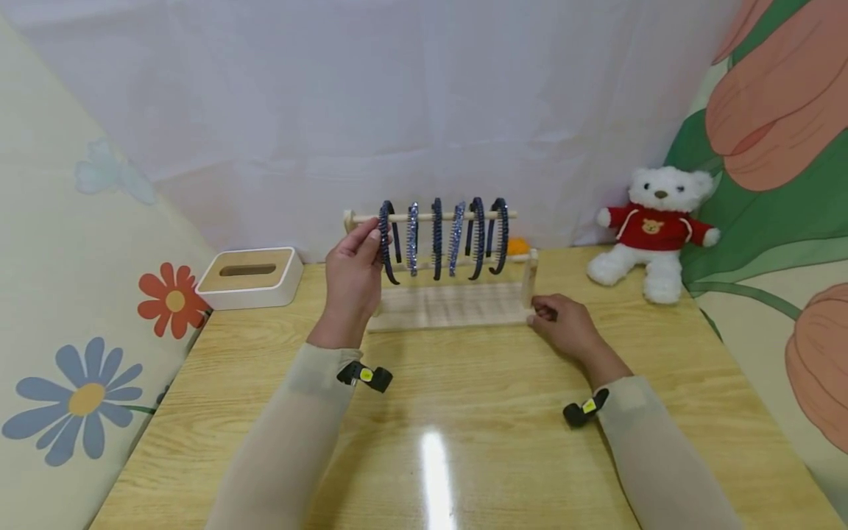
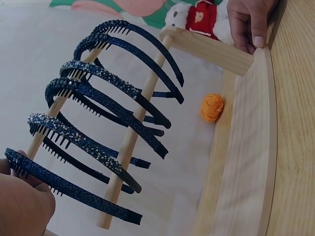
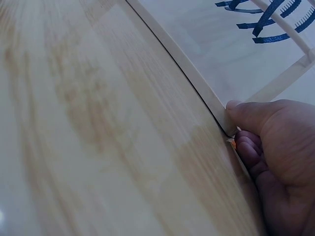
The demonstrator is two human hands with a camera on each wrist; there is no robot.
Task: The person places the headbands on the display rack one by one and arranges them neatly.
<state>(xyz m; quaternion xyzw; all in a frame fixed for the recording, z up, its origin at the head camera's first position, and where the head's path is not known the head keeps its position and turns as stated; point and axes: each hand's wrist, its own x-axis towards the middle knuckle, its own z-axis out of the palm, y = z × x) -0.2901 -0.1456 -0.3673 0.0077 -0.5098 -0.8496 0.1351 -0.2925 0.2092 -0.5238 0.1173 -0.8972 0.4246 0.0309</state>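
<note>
Several dark blue headbands with comb teeth, two of them covered in glitter, hang in a row over the upper bar of a wooden rack (image 1: 464, 313). My left hand (image 1: 353, 287) pinches the leftmost headband (image 2: 74, 188) near its top, between thumb and fingers. That headband sits around the bar's left end, its lower end hanging free. My right hand (image 1: 568, 325) holds the front right corner of the rack's base, the thumb (image 3: 241, 110) against its edge and the other fingers curled beneath. In the left wrist view, part of my left hand is cut off by the frame.
A white tissue box with a wooden lid (image 1: 248, 278) stands left of the rack. To the right sits a white teddy bear (image 1: 656, 232) in a red sweater. An orange ball of yarn (image 2: 212, 107) lies behind the rack, near the white back curtain (image 1: 278, 110).
</note>
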